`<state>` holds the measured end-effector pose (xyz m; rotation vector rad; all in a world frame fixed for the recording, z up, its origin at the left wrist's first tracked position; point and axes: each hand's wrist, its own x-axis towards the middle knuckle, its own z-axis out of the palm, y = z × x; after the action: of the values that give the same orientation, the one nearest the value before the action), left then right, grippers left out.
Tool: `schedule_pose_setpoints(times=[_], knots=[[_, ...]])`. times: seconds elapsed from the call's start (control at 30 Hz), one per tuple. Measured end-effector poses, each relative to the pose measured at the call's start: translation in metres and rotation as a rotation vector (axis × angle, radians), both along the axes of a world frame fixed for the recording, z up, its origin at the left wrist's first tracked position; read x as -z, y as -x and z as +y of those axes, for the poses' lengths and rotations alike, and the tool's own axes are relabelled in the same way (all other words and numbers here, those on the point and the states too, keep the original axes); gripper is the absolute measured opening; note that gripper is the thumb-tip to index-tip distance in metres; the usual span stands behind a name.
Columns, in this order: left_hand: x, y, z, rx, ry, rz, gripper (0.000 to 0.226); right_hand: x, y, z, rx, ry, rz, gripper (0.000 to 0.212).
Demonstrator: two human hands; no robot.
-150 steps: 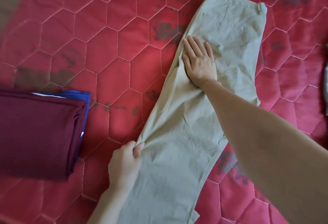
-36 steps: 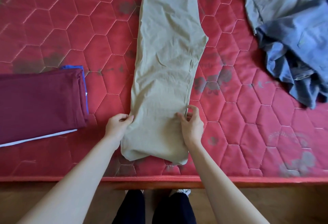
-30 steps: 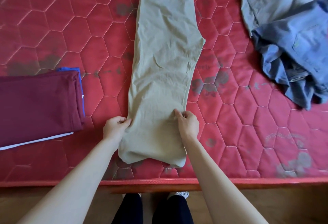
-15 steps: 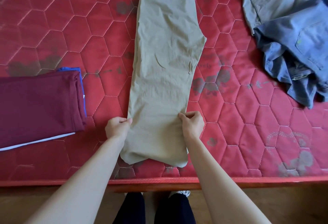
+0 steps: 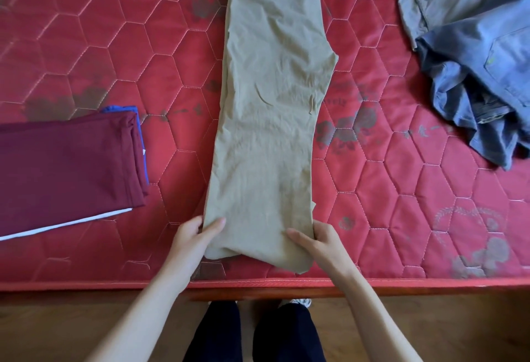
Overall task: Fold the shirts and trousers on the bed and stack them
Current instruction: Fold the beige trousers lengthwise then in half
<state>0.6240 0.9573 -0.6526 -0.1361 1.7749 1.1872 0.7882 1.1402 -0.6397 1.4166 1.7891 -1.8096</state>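
head view: just the one cam, looking down over the bed (image 5: 86, 46)
trousers: khaki trousers (image 5: 272, 120) lie lengthwise mid-bed, hems at the near edge
left hand: my left hand (image 5: 190, 237) has fingers curled under the left hem corner, thumb on top
right hand: right hand (image 5: 321, 242) grips the right hem corner likewise
step: I'd say starting the hem-to-waist fold
next: lift both corners evenly, carry them toward the far edge
stack: maroon stack (image 5: 66, 169) at the left edge
unfolded: blue-grey pile (image 5: 473, 54) by the far right corner
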Motion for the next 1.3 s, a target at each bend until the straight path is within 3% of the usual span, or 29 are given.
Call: schedule_pose_setpoints(times=[0.23, 0.4, 0.47, 0.57, 0.7, 0.83, 0.97, 1.07, 1.13, 1.23, 1.3], knots=[[-0.090, 0.067, 0.058, 0.056, -0.172, 0.127, 0.011, -0.095, 0.053, 0.055, 0.143, -0.041, 0.273, 0.035], [-0.107, 0.163, 0.165, -0.081, -0.212, 0.098, 0.028, -0.093, 0.167, 0.157, 0.298, -0.191, 0.342, 0.035], [-0.095, 0.196, 0.199, -0.148, -0.219, 0.069, 0.036, -0.073, 0.204, 0.196, 0.314, -0.273, 0.301, 0.032], [-0.055, 0.209, 0.210, -0.058, -0.099, 0.048, 0.056, -0.029, 0.211, 0.220, 0.279, -0.271, 0.094, 0.042], [0.005, 0.177, 0.182, 0.140, 0.090, 0.126, 0.040, 0.020, 0.181, 0.184, 0.041, -0.328, -0.074, 0.040], [0.039, 0.160, 0.156, 0.139, 0.119, 0.268, 0.023, 0.051, 0.156, 0.147, 0.048, -0.337, -0.042, 0.020], [0.044, 0.164, 0.157, 0.103, 0.093, 0.322, 0.028, 0.051, 0.164, 0.142, 0.197, -0.431, -0.043, 0.038], [0.041, 0.165, 0.164, 0.137, 0.131, 0.448, 0.034, 0.047, 0.176, 0.140, 0.160, -0.677, -0.193, 0.036], [0.039, 0.162, 0.168, 0.186, 0.173, 0.499, 0.033, 0.048, 0.182, 0.135, 0.089, -0.625, -0.275, 0.041], [0.041, 0.157, 0.170, 0.216, 0.152, 0.411, 0.029, 0.047, 0.189, 0.127, 0.082, -0.556, -0.380, 0.053], [0.040, 0.152, 0.169, 0.180, 0.112, 0.323, 0.030, 0.044, 0.194, 0.119, 0.155, -0.586, -0.427, 0.046]])
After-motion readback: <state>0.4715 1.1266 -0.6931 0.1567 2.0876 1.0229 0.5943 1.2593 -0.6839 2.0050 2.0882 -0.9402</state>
